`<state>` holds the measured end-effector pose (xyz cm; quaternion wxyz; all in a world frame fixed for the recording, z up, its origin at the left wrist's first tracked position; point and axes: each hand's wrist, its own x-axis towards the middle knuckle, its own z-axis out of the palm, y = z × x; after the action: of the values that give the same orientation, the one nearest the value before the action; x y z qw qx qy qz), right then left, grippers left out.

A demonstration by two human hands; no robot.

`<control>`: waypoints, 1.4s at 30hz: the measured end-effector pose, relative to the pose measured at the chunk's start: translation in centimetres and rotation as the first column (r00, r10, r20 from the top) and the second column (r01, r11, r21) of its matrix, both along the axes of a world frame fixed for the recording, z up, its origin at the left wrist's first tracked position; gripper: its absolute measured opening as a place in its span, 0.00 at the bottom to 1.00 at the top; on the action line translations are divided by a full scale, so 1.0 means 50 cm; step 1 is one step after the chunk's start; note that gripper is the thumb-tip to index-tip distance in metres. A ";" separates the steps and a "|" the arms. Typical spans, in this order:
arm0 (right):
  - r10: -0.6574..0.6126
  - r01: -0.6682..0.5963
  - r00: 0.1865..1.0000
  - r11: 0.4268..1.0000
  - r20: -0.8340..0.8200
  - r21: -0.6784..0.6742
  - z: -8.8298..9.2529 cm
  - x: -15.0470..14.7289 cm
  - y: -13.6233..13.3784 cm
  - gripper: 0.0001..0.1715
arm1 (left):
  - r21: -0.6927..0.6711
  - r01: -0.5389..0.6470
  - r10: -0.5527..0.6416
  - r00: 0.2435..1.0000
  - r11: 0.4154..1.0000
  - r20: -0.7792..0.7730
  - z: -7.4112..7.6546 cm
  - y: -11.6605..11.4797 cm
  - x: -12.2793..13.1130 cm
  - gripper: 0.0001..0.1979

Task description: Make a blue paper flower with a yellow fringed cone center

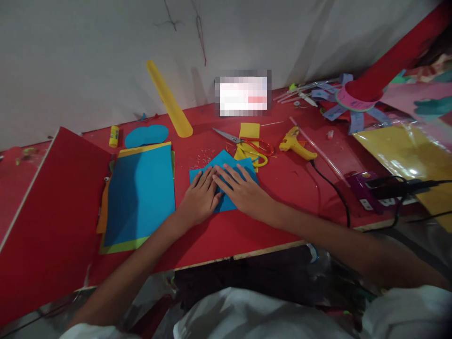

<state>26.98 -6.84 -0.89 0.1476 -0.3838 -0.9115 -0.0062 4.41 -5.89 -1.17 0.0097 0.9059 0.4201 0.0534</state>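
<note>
A folded sheet of blue paper (228,203) lies on the red tabletop, with a pointed flap at its top. My left hand (202,195) rests flat on its left side, fingers stretched out. From the right, my right hand (243,190) lies flat across the same paper, its fingers spread and their tips close to the left hand's. Just beyond the paper are scissors (259,149) with red and yellow handles, beside a yellow paper piece (249,130). The parts of the blue paper under both palms are hidden.
Stacked coloured sheets (141,197) lie at left beside a standing red board (52,221). Behind are a glue stick (113,136), a blue cutout (146,135) and a yellow paper strip (169,101). A corded yellow glue gun (298,145) and a purple box (367,190) sit at right.
</note>
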 end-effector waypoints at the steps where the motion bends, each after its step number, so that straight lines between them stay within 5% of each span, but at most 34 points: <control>1: 0.007 -0.007 1.000 1.000 0.001 0.006 -0.001 0.006 -0.005 0.36 | 0.003 0.001 -0.002 1.000 1.000 0.009 0.000 0.000 0.000 0.34; 16: -0.005 0.005 0.998 1.000 0.066 -0.005 0.008 0.111 -0.066 0.48 | 0.001 -0.001 0.001 0.997 1.000 0.079 0.005 0.000 0.001 0.34; 26: -0.081 0.094 0.993 0.985 0.090 -0.143 0.014 0.178 -0.068 0.57 | 0.024 0.009 -0.009 1.000 1.000 -0.008 0.017 0.003 0.002 0.35; 30: -0.063 0.049 0.995 0.984 -0.075 -0.170 0.037 0.183 -0.009 0.55 | 0.067 0.077 -0.067 0.986 0.995 -0.151 0.063 0.013 0.014 0.31; 35: -0.084 0.042 0.920 0.992 -0.383 -0.116 0.072 0.117 0.091 0.44 | -0.046 0.339 -0.338 0.901 0.940 -0.272 0.133 0.009 0.061 0.20; 38: -0.029 -0.032 0.844 0.994 -0.535 -0.105 0.073 0.067 0.131 0.39 | -0.049 0.396 -0.395 0.883 0.917 -0.255 0.137 -0.009 0.097 0.23; 42: -0.077 -0.069 0.720 0.981 -0.689 -0.183 0.043 0.044 0.156 0.30 | 0.002 0.352 -0.333 0.889 0.936 -0.315 0.130 -0.047 0.135 0.12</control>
<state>29.16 0.98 1.27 0.4392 -0.3727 -0.7853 0.2268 11.18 -8.23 5.33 -0.0737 0.9626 0.2482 -0.0794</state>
